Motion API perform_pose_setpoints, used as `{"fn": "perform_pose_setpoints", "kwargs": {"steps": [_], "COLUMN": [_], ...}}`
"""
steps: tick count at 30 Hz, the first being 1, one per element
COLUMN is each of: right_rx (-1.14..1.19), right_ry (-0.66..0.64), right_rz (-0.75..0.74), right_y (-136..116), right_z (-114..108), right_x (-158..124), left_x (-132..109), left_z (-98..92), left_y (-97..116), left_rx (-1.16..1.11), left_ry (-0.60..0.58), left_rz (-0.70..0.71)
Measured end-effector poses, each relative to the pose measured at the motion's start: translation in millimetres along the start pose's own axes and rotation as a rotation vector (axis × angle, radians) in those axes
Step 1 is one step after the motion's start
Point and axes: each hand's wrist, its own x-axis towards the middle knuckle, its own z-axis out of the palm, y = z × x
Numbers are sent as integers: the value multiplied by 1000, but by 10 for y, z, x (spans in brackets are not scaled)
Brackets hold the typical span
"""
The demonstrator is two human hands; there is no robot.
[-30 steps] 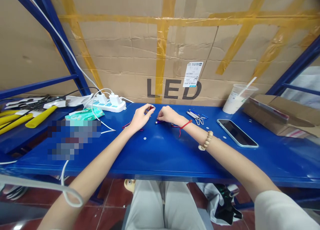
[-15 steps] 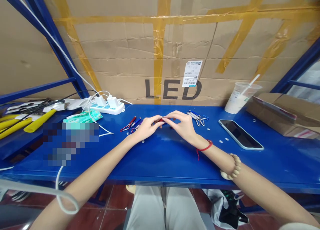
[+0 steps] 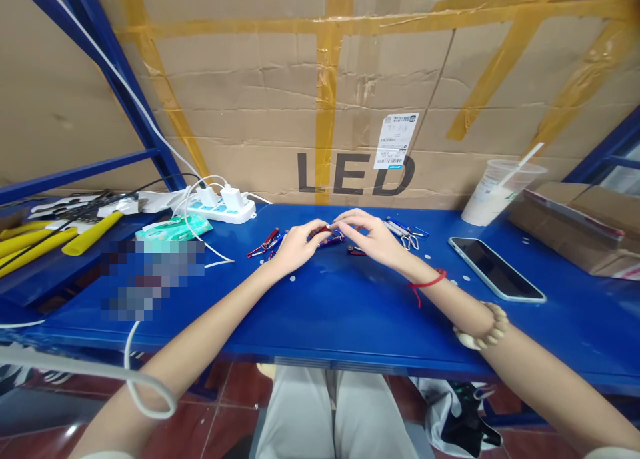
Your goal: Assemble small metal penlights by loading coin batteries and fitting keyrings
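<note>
My left hand point(image 3: 301, 243) is closed, thumb and fingers pinching a small red metallic tube point(image 3: 320, 231). Its far end is hidden by the fingers. My right hand point(image 3: 370, 238) arches just beside it, fingertips close to the tube, thumb and fingers apart; whether they touch it I cannot tell. Below the hands lies a purple tube point(image 3: 331, 240). Red and blue tubes with carabiner clips point(image 3: 267, 244) lie left of my left hand. Silver and blue ones point(image 3: 403, 231) lie behind my right hand, and a dark red one point(image 3: 356, 250) is partly under it.
On the blue table point(image 3: 310, 312) stand a white power strip point(image 3: 225, 207), a teal packet point(image 3: 175, 228) and yellow-handled tools point(image 3: 93, 232) at left. A phone point(image 3: 495, 269), a cup with a straw point(image 3: 493, 192) and an open cardboard box point(image 3: 575, 236) are at right. A large carton point(image 3: 250, 112) backs the table.
My right hand's fingertips have loosened from the pinch on the red tube and spread. The left hand keeps hold of it. The whole view has shifted slightly.
</note>
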Motion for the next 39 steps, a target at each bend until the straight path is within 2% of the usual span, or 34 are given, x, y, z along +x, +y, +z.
{"fn": "perform_pose_setpoints", "kwargs": {"steps": [2,4,6,8,11,13,17,27,31,39], "right_rx": [-16,-119,-301,-419,-452,-468,-500,-517,-504,-422], "right_ry": [24,-65,-178,-244,-322,-373,-344,-272,-244,-292], "right_rz": [76,81,40,38,97,119,131,196,204,52], "right_y": [65,135,181,185,127,81,45,105,116,238], "right_z": [-20,2,80,213,459,605,750,609,551,633], "right_x": [108,216,308,378,444,470,488,414,388,388], "left_x": [42,80,107,118,111,97,75,40,20,8], "left_z": [-57,-134,-206,-250,-251,-225,-177,-162,-145,-118], "left_y": [-43,-83,-110,-112,-81,-60,-56,-71,-102,-133], "left_rx": [-42,-95,-139,-170,-201,-232,-278,-233,-217,-130], "left_ry": [138,283,373,408,374,335,267,232,222,184], "left_rz": [-35,-58,-50,14,129,148,142,130,178,205]}}
